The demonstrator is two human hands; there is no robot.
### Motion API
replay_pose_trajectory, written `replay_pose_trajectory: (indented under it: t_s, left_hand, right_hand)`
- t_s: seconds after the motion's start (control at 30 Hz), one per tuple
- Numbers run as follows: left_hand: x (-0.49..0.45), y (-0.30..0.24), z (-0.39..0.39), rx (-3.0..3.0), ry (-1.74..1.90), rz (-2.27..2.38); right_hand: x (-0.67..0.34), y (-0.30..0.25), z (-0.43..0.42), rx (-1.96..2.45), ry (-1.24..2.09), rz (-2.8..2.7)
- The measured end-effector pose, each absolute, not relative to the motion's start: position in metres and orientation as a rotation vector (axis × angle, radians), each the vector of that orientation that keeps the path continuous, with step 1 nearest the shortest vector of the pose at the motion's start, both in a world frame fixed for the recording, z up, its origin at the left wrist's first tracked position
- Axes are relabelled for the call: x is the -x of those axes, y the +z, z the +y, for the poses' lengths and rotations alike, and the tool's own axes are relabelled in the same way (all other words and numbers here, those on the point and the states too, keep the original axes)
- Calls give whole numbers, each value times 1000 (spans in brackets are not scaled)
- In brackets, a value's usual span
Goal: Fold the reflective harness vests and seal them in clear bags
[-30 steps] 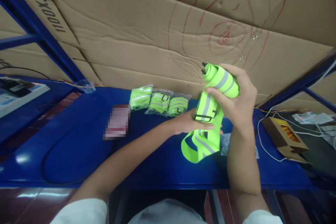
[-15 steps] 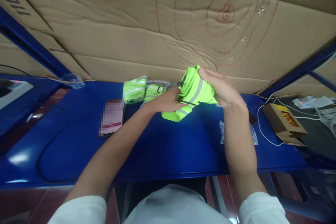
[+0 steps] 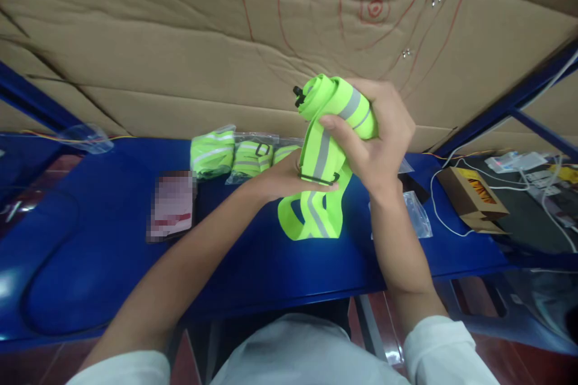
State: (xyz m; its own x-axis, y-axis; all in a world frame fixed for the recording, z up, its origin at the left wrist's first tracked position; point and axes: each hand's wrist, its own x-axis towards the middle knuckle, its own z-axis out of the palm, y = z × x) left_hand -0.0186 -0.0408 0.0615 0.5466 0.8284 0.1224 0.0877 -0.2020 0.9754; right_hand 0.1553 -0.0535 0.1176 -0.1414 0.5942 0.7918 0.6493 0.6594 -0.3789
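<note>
In the head view, partly hidden: the fingers of the right hand (image 3: 386,135), behind the rolled upper end of a yellow-green reflective strap (image 3: 318,153), with the thumb plain to see across its near face. Hidden too, behind the strap's lower part: the fingers of the left hand (image 3: 286,180), with the thumb laid along the edge by a black buckle (image 3: 318,180). Hard to make out: small black fittings (image 3: 298,96) at the strap's left end. Partly covered by the left hand, left of the strap: the third bagged strap (image 3: 284,151) in a row of three. Pixelated, farther left of the strap: a phone-like slab (image 3: 171,204). See-through and faint, well left of the strap: a clear cup (image 3: 90,139). Half behind the right forearm (image 3: 401,240), right of the strap: a clear plastic bag (image 3: 419,216). Cut off at the top, beyond the strap: red rings (image 3: 374,6) on cardboard sheeting (image 3: 158,54).

Strap held up between both hands, above the counter (image 3: 257,252). Roll gripped from its right side by the right hand; flat part below pinched by the left. Loose loops hanging beneath the left thumb; impossible to tell, contact or gap between loops and counter
</note>
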Motion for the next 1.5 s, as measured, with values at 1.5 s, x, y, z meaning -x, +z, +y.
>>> replay_pose_trajectory:
  t_s: [1.5]
  left_hand:
    - [30,62,-29,-1591,597,430]
  right_hand:
    - [-163,100,-14,1011,992,-1561]
